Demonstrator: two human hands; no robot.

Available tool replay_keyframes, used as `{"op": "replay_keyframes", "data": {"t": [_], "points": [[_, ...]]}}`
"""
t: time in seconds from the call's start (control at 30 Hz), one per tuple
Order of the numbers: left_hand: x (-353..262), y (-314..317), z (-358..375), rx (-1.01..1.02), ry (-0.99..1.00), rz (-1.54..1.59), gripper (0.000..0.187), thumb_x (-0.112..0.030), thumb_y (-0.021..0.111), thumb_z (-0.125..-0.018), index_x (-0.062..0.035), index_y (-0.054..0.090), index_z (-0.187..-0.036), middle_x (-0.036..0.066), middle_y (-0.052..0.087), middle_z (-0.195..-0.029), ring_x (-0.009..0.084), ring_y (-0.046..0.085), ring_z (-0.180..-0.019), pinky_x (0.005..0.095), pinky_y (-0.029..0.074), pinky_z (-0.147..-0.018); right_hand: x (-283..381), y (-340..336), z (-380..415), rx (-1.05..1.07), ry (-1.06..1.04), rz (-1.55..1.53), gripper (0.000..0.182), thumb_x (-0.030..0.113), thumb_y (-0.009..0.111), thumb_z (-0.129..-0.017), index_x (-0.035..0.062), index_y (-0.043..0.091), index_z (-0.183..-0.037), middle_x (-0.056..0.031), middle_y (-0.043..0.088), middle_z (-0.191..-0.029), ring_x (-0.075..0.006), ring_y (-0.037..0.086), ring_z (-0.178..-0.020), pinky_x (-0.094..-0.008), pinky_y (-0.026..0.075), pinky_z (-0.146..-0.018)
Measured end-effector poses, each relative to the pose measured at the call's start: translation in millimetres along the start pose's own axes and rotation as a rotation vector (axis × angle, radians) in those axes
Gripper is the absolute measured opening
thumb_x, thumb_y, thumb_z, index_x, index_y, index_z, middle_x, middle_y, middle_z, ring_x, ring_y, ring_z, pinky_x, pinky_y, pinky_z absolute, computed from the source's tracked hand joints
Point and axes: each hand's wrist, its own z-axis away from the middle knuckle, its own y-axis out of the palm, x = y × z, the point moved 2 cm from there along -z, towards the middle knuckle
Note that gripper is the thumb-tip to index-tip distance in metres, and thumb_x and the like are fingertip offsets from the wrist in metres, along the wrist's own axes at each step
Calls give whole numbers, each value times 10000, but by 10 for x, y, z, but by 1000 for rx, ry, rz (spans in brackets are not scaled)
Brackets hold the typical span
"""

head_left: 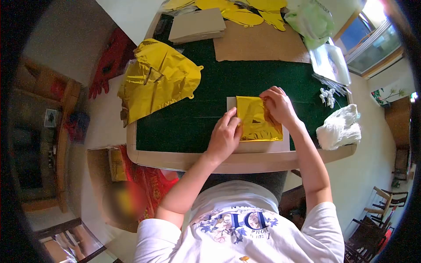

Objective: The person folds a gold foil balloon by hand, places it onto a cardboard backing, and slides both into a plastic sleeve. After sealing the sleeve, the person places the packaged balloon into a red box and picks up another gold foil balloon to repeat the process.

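Note:
A folded gold foil sheet point(254, 125) lies on a pale card point(284, 142) near the front edge of the green-topped table point(210, 105). At the sheet's left edge is my left hand point(225, 135), its fingers bent close together; whether they pinch the foil is hidden. My right hand point(280, 106) grips the sheet's upper right edge between thumb and fingers. To the left, a larger crumpled gold foil piece point(169, 81) with small tabs lies spread out.
A stack of cards point(197, 25), a brown cardboard sheet point(261, 41) and more gold foil point(243, 16) are at the back. On the right are a green plastic bag point(310, 22), white sticks point(331, 83), small white clips point(327, 97) and a white plastic bag point(338, 128).

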Motion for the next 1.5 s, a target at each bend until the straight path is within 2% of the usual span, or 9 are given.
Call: {"op": "replay_keyframes", "data": {"t": [0.27,0.43,0.6,0.9,1.0,1.1,1.33,1.43,1.5], "points": [[115,74,-449,-208,99,-125,298,-92,546,-898,-18,555,-1187,180,566,-1215,347,523,-1156,444,402,-1019,23,41,40,-42,-26,38,158,35,580,-815,42,641,-960,-134,588,-941,-342,543,-942,-418,473,-822],[419,-142,-570,-157,-138,-28,231,-56,571,-879,-27,594,-1107,132,622,-1015,303,573,-960,409,464,-875,32,5,-18,14,-38,63,119,61,579,-864,49,650,-959,-108,582,-920,-299,552,-936,-383,477,-833],[251,-90,-687,-149,42,-72,218,-73,591,-856,-39,625,-1069,134,630,-1081,310,570,-1027,413,456,-906,81,-2,-58,68,2,85,111,118,611,-875,50,649,-954,-107,577,-912,-289,551,-939,-378,475,-832],[287,183,-837,-138,38,-143,118,-128,640,-829,-75,632,-934,88,620,-863,291,576,-868,432,465,-773,12,0,-123,108,16,-34,116,136,609,-866,45,637,-932,-147,572,-862,-350,577,-848,-417,488,-737],[300,186,-880,-85,34,-196,76,-149,631,-836,-84,616,-872,77,622,-841,294,585,-848,442,466,-752,60,-12,-122,131,79,-13,119,131,606,-884,37,654,-938,-120,585,-878,-300,589,-810,-365,501,-715],[300,178,-907,-98,48,-252,78,-167,618,-843,-90,615,-834,81,630,-834,302,594,-833,448,467,-742,46,8,-117,114,81,-29,131,158,605,-878,49,639,-944,-150,578,-872,-352,589,-841,-416,495,-726],[434,0,-917,37,-109,-255,265,-271,541,-916,-36,620,-824,153,652,-822,346,606,-835,483,458,-718,58,22,-84,63,39,-1,123,159,613,-877,58,641,-941,-132,572,-867,-331,579,-848,-408,493,-732],[460,-30,-932,48,-159,-248,201,-231,561,-903,-49,624,-845,144,654,-885,336,600,-861,474,451,-735,66,17,-66,51,26,32,98,142,616,-887,63,641,-940,-112,569,-872,-299,576,-834,-376,496,-722],[352,-73,-878,-68,-35,-289,155,-201,573,-893,-57,622,-865,132,648,-943,324,593,-903,463,451,-772,68,20,-57,41,21,43,91,136,615,-886,65,638,-939,-113,567,-873,-301,574,-842,-379,494,-727]]}}
